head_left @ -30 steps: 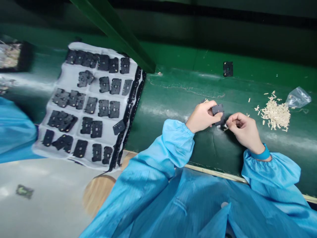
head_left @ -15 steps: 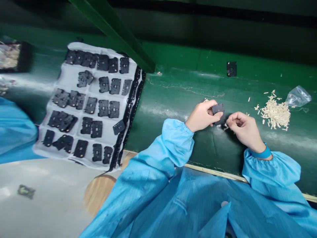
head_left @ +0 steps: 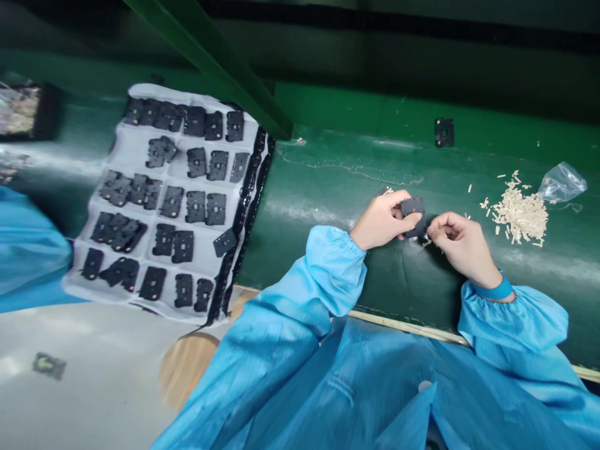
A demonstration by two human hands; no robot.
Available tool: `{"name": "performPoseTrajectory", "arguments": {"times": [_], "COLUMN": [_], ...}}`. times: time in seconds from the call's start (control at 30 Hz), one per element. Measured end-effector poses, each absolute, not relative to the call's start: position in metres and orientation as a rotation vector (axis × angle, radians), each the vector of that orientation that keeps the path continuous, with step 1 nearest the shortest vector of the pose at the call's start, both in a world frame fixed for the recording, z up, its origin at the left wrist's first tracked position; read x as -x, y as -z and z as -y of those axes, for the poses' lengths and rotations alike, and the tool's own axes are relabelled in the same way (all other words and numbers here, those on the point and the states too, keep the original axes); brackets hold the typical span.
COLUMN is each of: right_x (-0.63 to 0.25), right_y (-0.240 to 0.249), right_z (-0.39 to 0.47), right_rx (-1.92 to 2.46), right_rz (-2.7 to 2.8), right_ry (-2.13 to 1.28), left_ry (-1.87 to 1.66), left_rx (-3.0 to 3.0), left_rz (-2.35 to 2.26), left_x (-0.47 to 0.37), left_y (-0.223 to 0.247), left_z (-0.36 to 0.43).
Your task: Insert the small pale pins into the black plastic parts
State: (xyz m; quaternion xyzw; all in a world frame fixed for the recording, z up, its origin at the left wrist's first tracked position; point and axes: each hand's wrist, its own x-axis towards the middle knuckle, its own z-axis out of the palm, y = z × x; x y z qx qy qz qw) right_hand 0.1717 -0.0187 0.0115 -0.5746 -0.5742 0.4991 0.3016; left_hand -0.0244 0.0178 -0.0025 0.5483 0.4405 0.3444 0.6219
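Note:
My left hand [head_left: 382,220] is closed on a flat black plastic part [head_left: 413,215], gripping it between thumb and fingers above the green bench. Close beside the part's right edge is my right hand [head_left: 457,240], its thumb and forefinger pinched together. Whatever sits in that pinch is too small to make out. To the right lies a heap of small cream-coloured pieces [head_left: 522,214], with a few scattered around it. Another black plastic part [head_left: 444,132] lies farther back on the bench.
A tray with a white lining [head_left: 135,140] at the left bears rows of black parts. A green post [head_left: 225,69] rises behind it. A clear plastic bag [head_left: 562,181] touches the heap. A wooden stool [head_left: 187,369] stands below; another person's blue sleeve [head_left: 30,250] shows far left.
Both hands stay almost in place, the left still gripping the black part. The black part at the back appears slightly farther right, and its look has turned a little.

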Motion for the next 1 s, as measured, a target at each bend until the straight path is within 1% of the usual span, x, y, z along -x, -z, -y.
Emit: {"name": "performPoseTrajectory", "arguments": {"times": [0.43, 1.0], "right_x": [-0.1721, -0.1777], "right_y": [-0.0136, -0.0182], "right_z": [0.0187, 0.0182], "right_rx": [1.512, 1.414], "right_rz": [1.492, 1.317], "right_ry": [-1.354, -1.612], "left_ry": [-0.821, -0.764], "left_rx": [-1.194, -1.056], "left_rz": [-0.923, -0.831], "left_x": [0.0249, 0.0289], "left_y": [0.0067, 0.0009], "left_z": [-0.0171, -0.0181]}}
